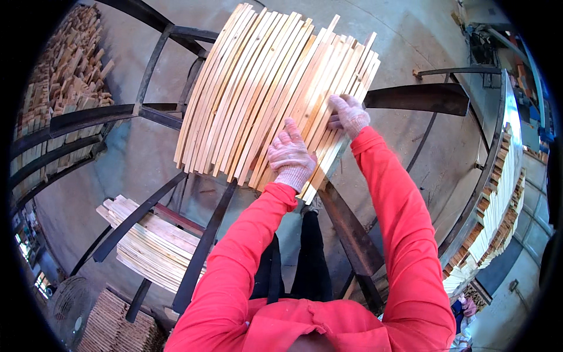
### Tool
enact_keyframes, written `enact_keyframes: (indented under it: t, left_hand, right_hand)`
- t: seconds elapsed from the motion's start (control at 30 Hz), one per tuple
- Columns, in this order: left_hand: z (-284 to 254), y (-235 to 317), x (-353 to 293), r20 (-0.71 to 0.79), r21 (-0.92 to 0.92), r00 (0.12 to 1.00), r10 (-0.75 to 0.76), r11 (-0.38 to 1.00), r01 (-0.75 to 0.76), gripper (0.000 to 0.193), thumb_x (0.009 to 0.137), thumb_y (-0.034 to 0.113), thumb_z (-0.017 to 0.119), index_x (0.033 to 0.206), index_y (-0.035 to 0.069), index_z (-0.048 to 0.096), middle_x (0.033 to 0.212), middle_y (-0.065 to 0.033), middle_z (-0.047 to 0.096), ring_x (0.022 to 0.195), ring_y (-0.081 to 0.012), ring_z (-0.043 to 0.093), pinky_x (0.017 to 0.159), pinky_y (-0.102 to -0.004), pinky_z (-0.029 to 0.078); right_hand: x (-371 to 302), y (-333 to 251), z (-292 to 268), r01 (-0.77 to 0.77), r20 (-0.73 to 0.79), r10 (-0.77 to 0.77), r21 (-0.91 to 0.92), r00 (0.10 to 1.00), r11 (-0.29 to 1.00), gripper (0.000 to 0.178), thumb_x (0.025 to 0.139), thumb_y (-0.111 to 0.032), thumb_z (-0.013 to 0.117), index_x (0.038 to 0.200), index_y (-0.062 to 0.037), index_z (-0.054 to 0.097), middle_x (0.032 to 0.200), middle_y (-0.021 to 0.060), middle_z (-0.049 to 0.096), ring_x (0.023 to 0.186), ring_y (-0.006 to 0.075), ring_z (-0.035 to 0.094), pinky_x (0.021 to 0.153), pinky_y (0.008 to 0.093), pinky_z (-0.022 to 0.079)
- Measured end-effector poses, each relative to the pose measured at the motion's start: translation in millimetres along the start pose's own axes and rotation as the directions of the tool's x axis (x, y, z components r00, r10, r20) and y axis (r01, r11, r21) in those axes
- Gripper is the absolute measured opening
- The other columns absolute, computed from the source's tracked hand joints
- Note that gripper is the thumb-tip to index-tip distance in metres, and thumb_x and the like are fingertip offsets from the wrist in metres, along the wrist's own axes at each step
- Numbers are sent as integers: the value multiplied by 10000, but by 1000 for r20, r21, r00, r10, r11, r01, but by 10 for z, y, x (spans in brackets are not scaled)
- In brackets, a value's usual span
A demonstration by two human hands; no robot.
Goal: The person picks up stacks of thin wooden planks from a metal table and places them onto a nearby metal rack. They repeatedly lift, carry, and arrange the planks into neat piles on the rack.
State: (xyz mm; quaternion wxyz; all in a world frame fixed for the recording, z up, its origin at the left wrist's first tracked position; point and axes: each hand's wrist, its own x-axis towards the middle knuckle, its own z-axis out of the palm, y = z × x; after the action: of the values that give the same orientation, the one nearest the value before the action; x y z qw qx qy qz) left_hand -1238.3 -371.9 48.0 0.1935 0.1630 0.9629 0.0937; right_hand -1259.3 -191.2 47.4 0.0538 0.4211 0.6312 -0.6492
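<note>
Woodworking shop (grey floor (404, 41)): wooden slats (252, 100), metal rack (422, 98), heaped wood (70, 70).

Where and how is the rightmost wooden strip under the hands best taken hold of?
The rightmost strip is probably best gripped at its near end, from the person's right: it is long and thin, its outer edge has no strip beside it, and that end juts toward the person.

Slats (252, 88) on metal bars (416, 98); timber pile (73, 73) far left, board stack (164, 253) near left.

wood strips (264, 94): too packed to count | red sleeves (399, 223): 2 | gloves (291, 157): 2 | fan (70, 308): 1
</note>
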Motion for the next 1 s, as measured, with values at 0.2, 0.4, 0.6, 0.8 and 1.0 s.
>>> enact_keyframes:
  t: [0.2, 0.4, 0.6, 0.8, 1.0]
  left_hand:
    - [-414, -366, -74, -146, -64, 986, 81, 994, -91, 1113, 703, 418, 758, 1471, -52, 104, 1268, -262, 485, 1152, -386, 509, 1007, -473, 381]
    - [-1586, -1688, 829, -623, 178, 760, 186, 979, -94, 1093, 692, 390, 762, 1455, -67, 127, 1129, -261, 541, 1020, -403, 550, 931, -463, 426]
    - [-1838, -2639, 1645, -245, 200, 955, -169, 955, 220, 994, 763, 444, 721, 1502, 80, 165, 1338, -237, 468, 1231, -392, 466, 1051, -441, 364]
    - [-1230, -3144, 2157, -265, -414, 958, -113, 910, -7, 866, 873, 622, 504, 1490, 71, 248, 1376, -239, 466, 1258, -383, 470, 1063, -421, 363]
    - [-803, -1947, 2420, -336, 357, 919, 208, 931, -80, 731, 940, 552, 430, 1353, -50, 384, 1270, -238, 551, 1159, -322, 560, 968, -434, 454]
  right_hand:
    - [-362, 25, -206, 117, 49, -122, 86, 991, 989, 472, 906, -291, 616, 1283, -33, 497, 845, 75, 620, 616, 125, 583, 504, 241, 471]
    - [-1103, 114, -636, 133, -91, -109, 315, 990, 940, 419, 936, -239, 582, 1280, -22, 483, 934, 121, 640, 687, 149, 598, 574, 261, 487]
    - [-1557, 497, -833, 156, -308, -87, 207, 947, 966, 486, 946, -297, 560, 1324, -9, 458, 935, 109, 638, 725, 145, 603, 604, 255, 493]
    - [-2294, 945, -880, 168, -480, 10, 327, 877, 930, 486, 947, -275, 559, 1329, 8, 458, 931, 98, 629, 697, 126, 574, 607, 245, 487]
    - [-2916, 1319, -1095, 41, -572, -17, 30, 820, 999, 408, 892, -165, 631, 1276, -47, 558, 960, 53, 643, 815, 130, 627, 744, 261, 524]
